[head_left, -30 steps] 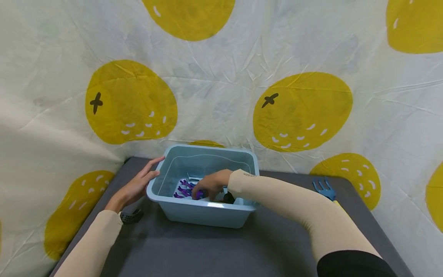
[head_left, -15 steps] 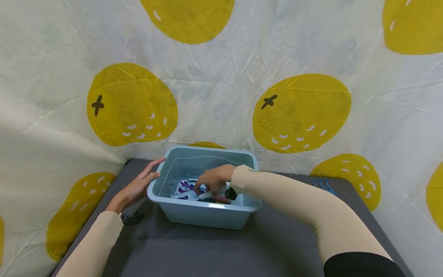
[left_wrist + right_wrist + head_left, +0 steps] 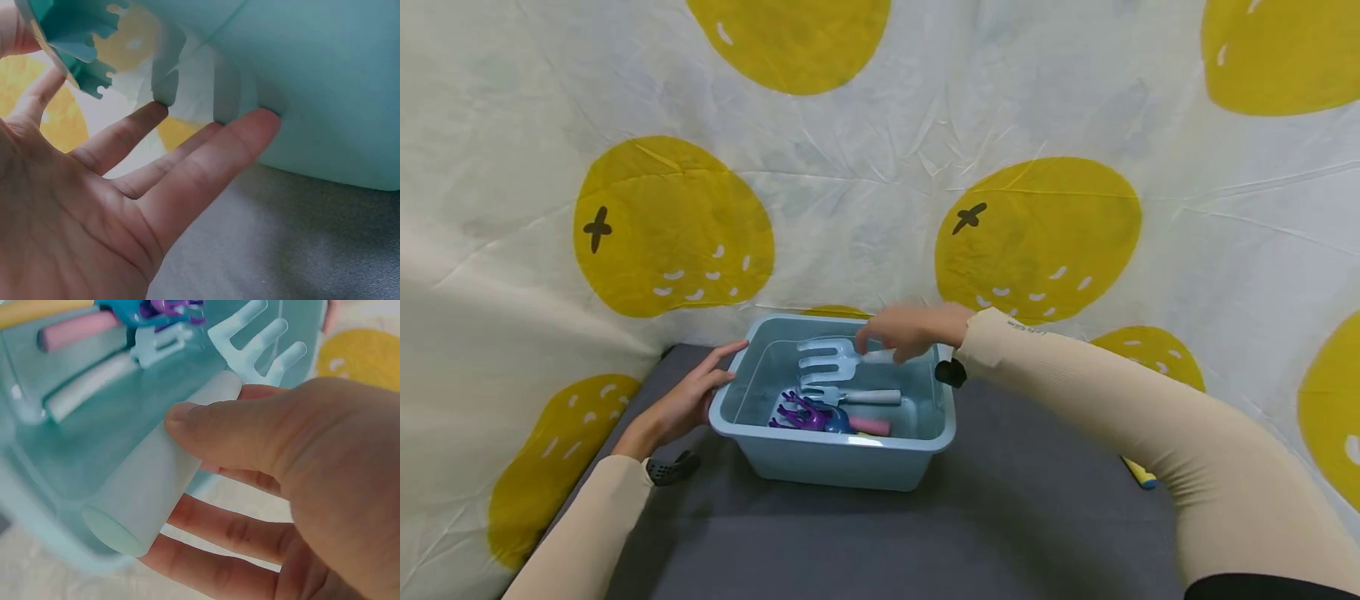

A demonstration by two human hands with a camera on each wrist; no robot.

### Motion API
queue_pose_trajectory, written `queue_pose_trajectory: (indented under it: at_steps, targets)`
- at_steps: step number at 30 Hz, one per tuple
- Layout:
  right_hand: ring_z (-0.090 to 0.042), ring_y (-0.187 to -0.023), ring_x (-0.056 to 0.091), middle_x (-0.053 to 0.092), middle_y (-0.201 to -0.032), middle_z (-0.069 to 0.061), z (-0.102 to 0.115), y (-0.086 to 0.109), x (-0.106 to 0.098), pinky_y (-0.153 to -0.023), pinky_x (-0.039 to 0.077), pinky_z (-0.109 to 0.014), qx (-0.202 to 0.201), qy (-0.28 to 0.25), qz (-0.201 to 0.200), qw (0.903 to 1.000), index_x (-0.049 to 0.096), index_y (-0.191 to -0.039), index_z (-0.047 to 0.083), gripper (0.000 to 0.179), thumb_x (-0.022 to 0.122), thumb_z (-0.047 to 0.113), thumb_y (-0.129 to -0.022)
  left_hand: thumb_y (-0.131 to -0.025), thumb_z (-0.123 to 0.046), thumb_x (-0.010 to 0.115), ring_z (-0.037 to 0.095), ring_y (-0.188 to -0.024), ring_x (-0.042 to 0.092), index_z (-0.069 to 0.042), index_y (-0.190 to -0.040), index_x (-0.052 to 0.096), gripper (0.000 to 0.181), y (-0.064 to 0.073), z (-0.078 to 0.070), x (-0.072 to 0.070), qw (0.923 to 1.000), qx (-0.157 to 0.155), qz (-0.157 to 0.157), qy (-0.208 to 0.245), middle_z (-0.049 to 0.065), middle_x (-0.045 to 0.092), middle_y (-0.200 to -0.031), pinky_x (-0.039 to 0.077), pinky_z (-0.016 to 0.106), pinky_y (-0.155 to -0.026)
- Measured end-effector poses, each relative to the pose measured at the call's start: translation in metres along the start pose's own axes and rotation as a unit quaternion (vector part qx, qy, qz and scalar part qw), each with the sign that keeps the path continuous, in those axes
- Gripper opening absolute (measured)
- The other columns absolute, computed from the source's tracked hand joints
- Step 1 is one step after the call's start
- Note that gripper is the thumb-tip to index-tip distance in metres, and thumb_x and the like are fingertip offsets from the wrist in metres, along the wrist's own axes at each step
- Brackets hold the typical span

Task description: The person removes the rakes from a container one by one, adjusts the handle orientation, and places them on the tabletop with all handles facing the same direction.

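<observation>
My right hand [image 3: 910,332] pinches the white handle of a pale blue hand fork [image 3: 831,360] between thumb and fingers, over the back of a light blue plastic basin [image 3: 835,462]. Its tines point left. The right wrist view shows the thumb across the handle [image 3: 150,469]. My left hand [image 3: 688,400] rests on the basin's left side, and in the left wrist view straight fingertips [image 3: 259,125] touch the outer wall. Inside the basin lie a smaller pale blue fork [image 3: 850,395], purple pronged tools [image 3: 801,415] and a dark blue tool [image 3: 837,421].
A pink handle [image 3: 871,427] lies in the basin, beside a yellow handle [image 3: 44,309]. Right of the basin, a yellow tool handle with a blue end [image 3: 1138,473] shows from under my right arm on the grey tabletop [image 3: 880,542]. Patterned cloth [image 3: 850,233] hangs behind.
My right hand has moved up and right from the basin's contents, lifting the pale blue hand fork. My right forearm now hides the blue fork on the table. My left hand keeps its place.
</observation>
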State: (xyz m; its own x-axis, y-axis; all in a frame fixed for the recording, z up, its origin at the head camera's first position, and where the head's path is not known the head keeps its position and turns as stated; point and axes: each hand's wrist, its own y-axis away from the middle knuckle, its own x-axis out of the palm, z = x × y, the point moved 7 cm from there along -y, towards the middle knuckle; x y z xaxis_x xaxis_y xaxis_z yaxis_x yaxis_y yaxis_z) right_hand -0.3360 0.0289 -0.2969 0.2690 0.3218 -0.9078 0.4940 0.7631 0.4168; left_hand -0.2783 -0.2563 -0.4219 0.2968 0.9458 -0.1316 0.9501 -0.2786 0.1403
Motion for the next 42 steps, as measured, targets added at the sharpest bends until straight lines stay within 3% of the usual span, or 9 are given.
queue_pose_trajectory:
  at_steps: [6,11,14,19,26,30,37,42]
  targets:
    - [-0.027,-0.103,0.061,0.065,-0.122,-0.009,-0.027,0.034,-0.013,-0.085,0.055,-0.039,0.021,0.001,-0.045,0.9988,0.062,-0.135,0.018,0.047,0.076,0.006,-0.092,-0.111,-0.036,0.044,0.034,-0.098,0.063,-0.032,-0.164,0.016,0.060,0.004,0.004,-0.003,0.9996,0.022,0.004,-0.015,0.027,0.031,-0.150,0.058,0.046,-0.083]
    - [-0.027,-0.093,0.062,0.067,-0.110,-0.010,-0.050,0.061,-0.012,-0.074,0.056,-0.038,0.050,-0.021,-0.072,0.9959,0.063,-0.132,0.017,0.046,0.077,0.004,-0.090,-0.111,-0.036,0.043,0.041,-0.115,0.055,-0.033,-0.164,0.015,0.059,0.007,0.006,-0.006,0.9990,0.035,0.005,-0.027,0.023,0.022,-0.158,0.057,0.050,-0.087]
    - [-0.027,-0.091,0.063,0.068,-0.107,-0.009,-0.062,0.075,-0.009,-0.075,0.056,-0.038,0.053,-0.030,-0.084,0.9946,0.064,-0.131,0.014,0.046,0.079,0.003,-0.088,-0.111,-0.037,0.043,0.047,-0.128,0.046,-0.034,-0.164,0.015,0.059,0.008,0.008,-0.008,0.9990,0.034,0.003,-0.029,0.019,0.016,-0.163,0.054,0.053,-0.093]
    - [-0.028,-0.093,0.064,0.068,-0.105,-0.009,-0.082,0.097,0.000,-0.079,0.056,-0.041,0.046,-0.053,-0.107,0.9918,0.065,-0.130,0.009,0.045,0.080,0.003,-0.088,-0.111,-0.040,0.043,0.052,-0.132,0.040,-0.037,-0.163,0.016,0.060,0.007,0.010,-0.009,0.9994,0.024,-0.002,-0.026,0.017,0.013,-0.165,0.052,0.057,-0.096]
    - [-0.023,-0.093,0.064,0.068,-0.116,-0.010,-0.120,0.123,0.021,-0.079,0.056,-0.041,0.061,-0.098,-0.149,0.9821,0.064,-0.131,0.006,0.045,0.078,0.002,-0.089,-0.110,-0.041,0.043,0.055,-0.130,0.042,-0.035,-0.164,0.014,0.061,0.007,0.006,-0.010,0.9991,0.025,-0.007,-0.034,0.022,0.018,-0.163,0.052,0.060,-0.095]
    - [-0.022,-0.090,0.064,0.068,-0.113,-0.011,-0.141,0.139,0.036,-0.076,0.056,-0.038,0.081,-0.132,-0.167,0.9736,0.063,-0.134,0.005,0.047,0.078,0.002,-0.089,-0.110,-0.041,0.043,0.055,-0.130,0.041,-0.034,-0.164,0.013,0.062,0.007,0.004,-0.008,0.9990,0.028,-0.004,-0.035,0.022,0.017,-0.163,0.050,0.062,-0.095]
    - [-0.023,-0.069,0.067,0.069,-0.110,-0.018,-0.170,0.163,0.075,-0.058,0.057,-0.036,0.118,-0.226,-0.177,0.9506,0.057,-0.141,0.003,0.051,0.074,0.005,-0.093,-0.111,-0.040,0.042,0.050,-0.129,0.044,-0.034,-0.164,0.013,0.061,0.007,0.004,-0.010,0.9987,0.037,0.000,-0.035,0.021,0.018,-0.163,0.053,0.056,-0.095]
    - [-0.024,-0.061,0.067,0.070,-0.109,-0.021,-0.188,0.173,0.104,-0.056,0.056,-0.036,0.132,-0.252,-0.201,0.9376,0.057,-0.140,0.002,0.050,0.074,0.004,-0.093,-0.111,-0.040,0.041,0.047,-0.122,0.050,-0.034,-0.165,0.013,0.061,0.007,0.003,-0.011,0.9988,0.034,0.002,-0.034,0.022,0.018,-0.163,0.056,0.049,-0.089]
